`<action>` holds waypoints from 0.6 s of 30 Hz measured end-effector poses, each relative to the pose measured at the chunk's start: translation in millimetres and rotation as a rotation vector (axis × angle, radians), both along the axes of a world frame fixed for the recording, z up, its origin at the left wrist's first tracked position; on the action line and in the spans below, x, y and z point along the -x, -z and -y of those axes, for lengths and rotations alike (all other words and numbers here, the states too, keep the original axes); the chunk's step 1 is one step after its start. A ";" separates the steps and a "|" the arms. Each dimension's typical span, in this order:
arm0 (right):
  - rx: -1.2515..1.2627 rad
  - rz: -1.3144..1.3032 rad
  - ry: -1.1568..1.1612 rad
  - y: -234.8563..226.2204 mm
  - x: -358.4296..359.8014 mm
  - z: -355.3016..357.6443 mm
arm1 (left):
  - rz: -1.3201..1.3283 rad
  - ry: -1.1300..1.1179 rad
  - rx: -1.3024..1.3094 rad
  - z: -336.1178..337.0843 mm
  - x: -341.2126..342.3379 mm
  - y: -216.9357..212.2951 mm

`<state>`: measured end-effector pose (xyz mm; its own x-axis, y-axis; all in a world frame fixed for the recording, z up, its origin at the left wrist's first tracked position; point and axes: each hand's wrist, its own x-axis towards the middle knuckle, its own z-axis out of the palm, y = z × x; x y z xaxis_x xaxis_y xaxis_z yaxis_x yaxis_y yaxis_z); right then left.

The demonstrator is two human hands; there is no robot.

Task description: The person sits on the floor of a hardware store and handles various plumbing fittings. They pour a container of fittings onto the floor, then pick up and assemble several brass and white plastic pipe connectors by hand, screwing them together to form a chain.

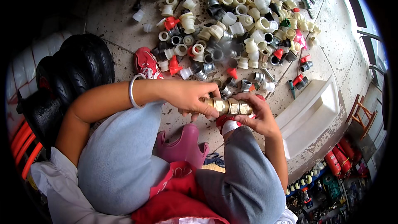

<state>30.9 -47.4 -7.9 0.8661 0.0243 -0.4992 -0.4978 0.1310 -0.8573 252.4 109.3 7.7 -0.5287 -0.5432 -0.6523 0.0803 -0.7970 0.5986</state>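
Between my two hands, held level above my knees, is a brass pipe coupling with hex sections. My left hand wraps round its left end, with a silver bangle on that wrist. The thumb and fingers of my right hand grip the right end. Just past the coupling, a large heap of pipe fittings lies on the floor, mostly cream plastic with some grey metal, black and red pieces. Grey metal fittings at its near edge are closest to my hands.
Black rubber tyres stand at the left, beside orange hoses. A pink plastic stool is between my legs. On the right are a white tray, red fire extinguishers and shelves of small goods.
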 end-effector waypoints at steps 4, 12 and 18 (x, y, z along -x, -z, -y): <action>-0.595 -0.585 0.108 14.9 11.5 2.8 | 0.788 0.255 0.836 -12.4 13.5 -0.8; 0.146 0.020 -0.028 -0.2 -10.8 -12.2 | -0.010 -0.190 0.089 -17.7 7.2 28.8; 0.457 0.082 0.011 -8.8 -9.2 -10.3 | -0.203 -0.255 -0.237 -21.2 -14.4 36.5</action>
<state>40.2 -37.1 0.9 0.9021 -0.1916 -0.3867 -0.4269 -0.2645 -0.8648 266.8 130.5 -28.7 -0.5275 -0.5205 -0.6714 0.3906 -0.8504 0.3524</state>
